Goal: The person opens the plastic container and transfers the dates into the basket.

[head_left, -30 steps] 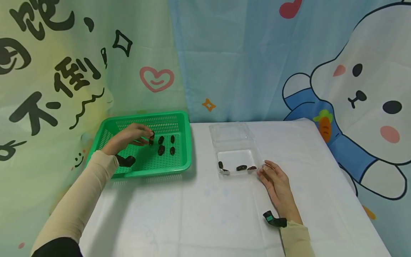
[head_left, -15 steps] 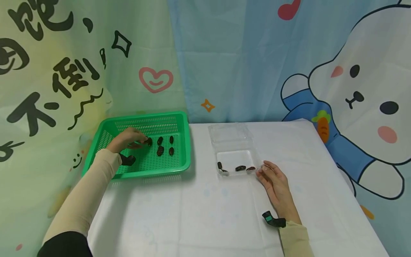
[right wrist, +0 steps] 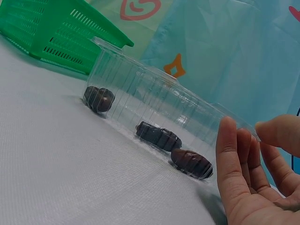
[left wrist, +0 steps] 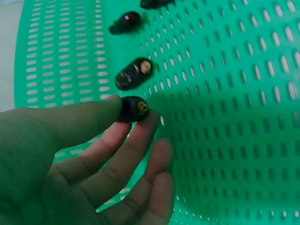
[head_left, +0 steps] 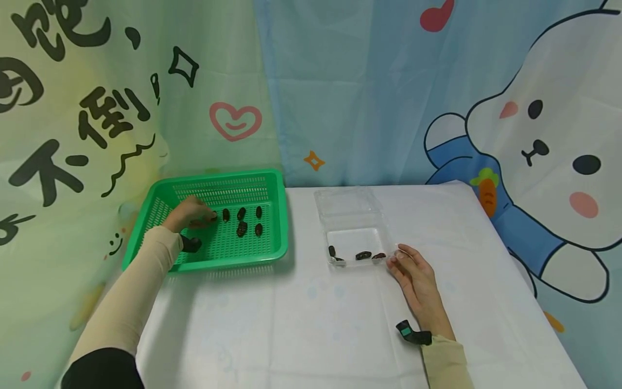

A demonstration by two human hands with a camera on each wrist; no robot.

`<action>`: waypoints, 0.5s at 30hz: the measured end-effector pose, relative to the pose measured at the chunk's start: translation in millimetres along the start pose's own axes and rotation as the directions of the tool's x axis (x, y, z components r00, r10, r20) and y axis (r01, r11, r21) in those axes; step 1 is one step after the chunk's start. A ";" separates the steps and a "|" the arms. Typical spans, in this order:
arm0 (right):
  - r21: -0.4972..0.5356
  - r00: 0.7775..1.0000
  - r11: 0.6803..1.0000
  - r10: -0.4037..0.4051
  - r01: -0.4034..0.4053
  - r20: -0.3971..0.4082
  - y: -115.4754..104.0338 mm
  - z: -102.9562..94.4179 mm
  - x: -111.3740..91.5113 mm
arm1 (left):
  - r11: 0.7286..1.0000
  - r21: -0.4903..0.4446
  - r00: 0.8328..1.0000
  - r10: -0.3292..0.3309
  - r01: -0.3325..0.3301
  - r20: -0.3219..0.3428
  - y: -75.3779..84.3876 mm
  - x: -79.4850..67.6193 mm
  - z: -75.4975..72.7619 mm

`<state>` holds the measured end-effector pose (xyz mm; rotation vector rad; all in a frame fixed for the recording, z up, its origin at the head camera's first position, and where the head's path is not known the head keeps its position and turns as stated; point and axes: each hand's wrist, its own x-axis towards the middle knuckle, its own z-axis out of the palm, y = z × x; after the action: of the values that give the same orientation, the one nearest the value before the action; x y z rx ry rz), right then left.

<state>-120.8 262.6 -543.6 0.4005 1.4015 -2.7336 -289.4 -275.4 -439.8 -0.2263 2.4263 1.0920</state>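
Observation:
My left hand (head_left: 189,213) reaches into a green perforated basket (head_left: 223,254). In the left wrist view, its thumb and fingertips pinch a dark, glossy date (left wrist: 133,108) with a pale stem end. Another date (left wrist: 135,74) lies just beyond it on the basket floor, and several more are set out farther right. My right hand (head_left: 418,278) holds the right front corner of a clear plastic box (head_left: 355,237), thumb at the rim and fingers along the outer wall. Inside the box, a few dates lie along its front side, among them a wrinkled one (right wrist: 192,163).
The box's clear hinged lid (head_left: 347,202) is folded back toward the curtain. Box and basket stand apart on a white tablecloth (head_left: 301,324). A printed curtain (head_left: 330,97) hangs behind the table's far edge.
My left hand has moved left within the basket, away from a date that was at its fingertips and now lies uncovered; another date is between its fingertips. My right hand stays at the box.

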 end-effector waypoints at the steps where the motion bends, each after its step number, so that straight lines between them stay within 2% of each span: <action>1: 0.001 1.000 1.000 0.000 0.000 0.001 0.1 -0.1 0.1 | 1.000 0.014 1.000 0.008 -0.008 -0.009 -2.0 0.5 -0.3; 7: 0.008 1.000 1.000 -0.004 0.004 0.004 -0.2 0.5 0.8 | 0.998 0.055 0.998 0.043 -0.042 -0.033 -12.4 1.2 -1.3; 15: -0.016 1.000 1.000 0.010 -0.010 -0.011 -0.5 0.9 -0.5 | 0.992 0.119 0.995 0.053 -0.042 -0.085 -17.1 2.8 2.0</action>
<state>-120.6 262.1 -542.6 0.4219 1.4185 -2.7148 -285.5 -285.3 -453.6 -0.1827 2.5773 0.9739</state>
